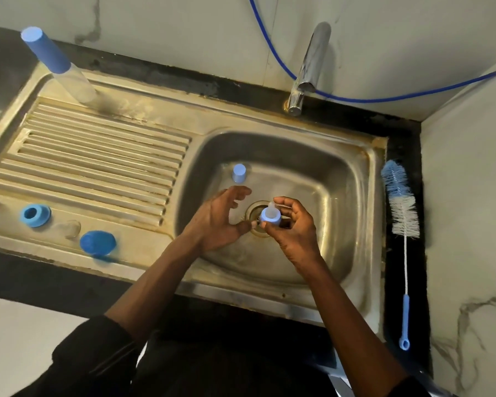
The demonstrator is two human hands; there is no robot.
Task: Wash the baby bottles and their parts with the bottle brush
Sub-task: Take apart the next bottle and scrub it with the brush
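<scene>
Over the drain of the steel sink (352,179), my right hand (291,224) grips a blue collar ring with its clear teat (270,214). My left hand (218,219) hovers just left of it, fingers loosely spread, holding nothing. A small blue cap (239,173) stands in the basin behind my left hand. The bottle brush (400,207), blue and white bristles with a thin white stem and blue handle, lies on the black counter right of the sink. A capped bottle (56,61) stands at the drainboard's far left corner.
On the drainboard's (103,156) front edge sit a blue ring (35,215), a clear teat (69,228) and a blue cap (98,243). The chrome tap (308,67) rises behind the basin, with a blue hose (355,98) along the wall. Marble walls close in at the back and right.
</scene>
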